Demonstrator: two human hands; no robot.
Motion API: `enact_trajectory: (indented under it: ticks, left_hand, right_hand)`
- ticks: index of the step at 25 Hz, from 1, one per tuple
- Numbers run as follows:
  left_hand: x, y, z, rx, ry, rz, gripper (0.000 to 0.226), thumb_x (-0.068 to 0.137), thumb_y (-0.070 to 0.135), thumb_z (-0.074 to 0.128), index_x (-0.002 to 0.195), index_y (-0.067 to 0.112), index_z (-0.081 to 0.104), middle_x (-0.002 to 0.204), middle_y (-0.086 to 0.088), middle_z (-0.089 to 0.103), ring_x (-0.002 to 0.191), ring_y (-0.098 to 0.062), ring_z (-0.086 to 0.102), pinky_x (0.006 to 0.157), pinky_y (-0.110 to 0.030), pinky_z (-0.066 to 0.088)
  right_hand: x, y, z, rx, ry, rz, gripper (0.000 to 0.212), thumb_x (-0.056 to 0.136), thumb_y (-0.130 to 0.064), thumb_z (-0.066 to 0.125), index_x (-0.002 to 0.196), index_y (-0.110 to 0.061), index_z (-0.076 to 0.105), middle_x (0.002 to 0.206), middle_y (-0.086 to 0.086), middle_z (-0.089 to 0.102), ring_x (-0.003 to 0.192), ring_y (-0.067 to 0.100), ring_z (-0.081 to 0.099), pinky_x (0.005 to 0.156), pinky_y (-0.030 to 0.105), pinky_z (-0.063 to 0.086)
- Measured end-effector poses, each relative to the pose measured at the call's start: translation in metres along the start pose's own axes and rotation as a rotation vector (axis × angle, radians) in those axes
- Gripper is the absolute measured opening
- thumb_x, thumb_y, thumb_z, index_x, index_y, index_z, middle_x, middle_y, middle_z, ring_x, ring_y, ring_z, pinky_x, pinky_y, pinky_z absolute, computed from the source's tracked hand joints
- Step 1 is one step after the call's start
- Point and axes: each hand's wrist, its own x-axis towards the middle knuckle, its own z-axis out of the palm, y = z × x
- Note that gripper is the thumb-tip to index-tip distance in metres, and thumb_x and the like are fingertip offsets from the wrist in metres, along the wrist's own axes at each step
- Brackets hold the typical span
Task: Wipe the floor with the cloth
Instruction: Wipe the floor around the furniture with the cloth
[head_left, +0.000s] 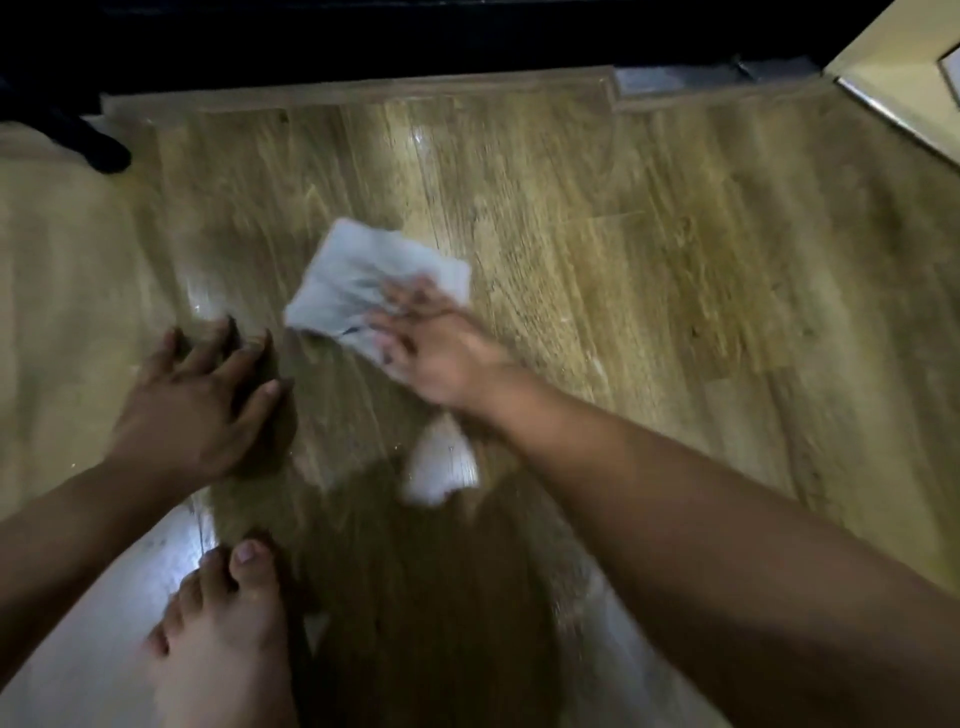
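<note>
Cloth (358, 270) under right hand (436, 348), wood floor (649, 260)

Right hand (431, 353) pressed flat, fingers spread, on the near edge of a pale folded cloth (363, 275) lying on the glossy wood-plank floor (649, 270); left hand (192, 400) braced on the boards beside it, fingers splayed; a bare foot (223, 639) near the bottom left.

Dim, warm light; white glare patches sit on the floor (675, 260) at lower left and centre; a dark shadow pools at bottom centre. Motion blur smears the right hand (441, 353) and cloth (358, 270); frame edges bow.
</note>
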Motion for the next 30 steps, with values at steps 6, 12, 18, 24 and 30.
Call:
enact_trajectory:
  ticks: [6,12,18,24,30]
  left_hand:
    - [0.002,-0.007,0.002,0.006,-0.086,-0.083,0.086,0.087,0.075,0.004,0.158,0.03,0.024,0.165,-0.013,0.018,0.149,-0.044,0.015,0.12,-0.056,0.017]
    - [-0.004,-0.003,-0.01,-0.171,-0.096,-0.128,0.066,0.098,0.061,0.026,0.158,0.033,0.024,0.168,-0.004,0.009,0.153,-0.036,0.002,0.122,-0.053,0.014]
    - [-0.075,-0.037,-0.002,-0.284,0.17,-0.362,0.063,0.097,0.039,0.057,0.153,0.02,0.037,0.162,-0.014,0.028,0.15,-0.035,0.022,0.118,-0.047,0.028]
    - [-0.223,-0.067,0.049,-0.343,0.011,-0.636,0.093,0.084,0.047,0.073,0.155,0.011,0.025,0.161,-0.017,0.024,0.149,-0.035,0.022,0.116,-0.048,0.033]
    - [-0.261,-0.068,0.09,-0.345,-0.348,-0.738,0.146,0.067,0.055,0.085,0.15,0.025,-0.031,0.155,-0.017,-0.039,0.142,-0.062,-0.012,0.105,-0.062,0.039]
  right_hand:
    - [-0.11,0.212,-0.057,0.094,0.22,0.747,0.045,0.104,-0.03,0.037,0.142,-0.009,0.045,0.153,0.017,0.036,0.149,0.028,0.016,0.119,0.043,0.015]
    - [-0.064,0.103,-0.008,-0.05,0.209,0.695,0.073,0.093,-0.059,0.022,0.148,-0.013,0.033,0.157,0.017,0.026,0.147,0.039,0.011,0.119,0.055,0.004]
    - [0.002,-0.112,0.065,-0.133,0.05,0.076,0.061,0.096,-0.058,0.025,0.151,-0.032,0.026,0.163,-0.001,0.01,0.149,0.034,-0.011,0.118,0.056,-0.007]
    - [0.026,-0.194,0.081,-0.295,-0.203,-0.315,0.053,0.101,-0.047,0.022,0.153,-0.034,0.019,0.164,-0.004,0.003,0.148,0.032,-0.014,0.118,0.055,-0.008]
    - [0.11,-0.19,0.042,-0.426,-0.231,-0.292,0.054,0.1,-0.041,0.03,0.152,-0.036,0.015,0.163,-0.001,0.005,0.148,0.039,0.0,0.116,0.058,0.014]
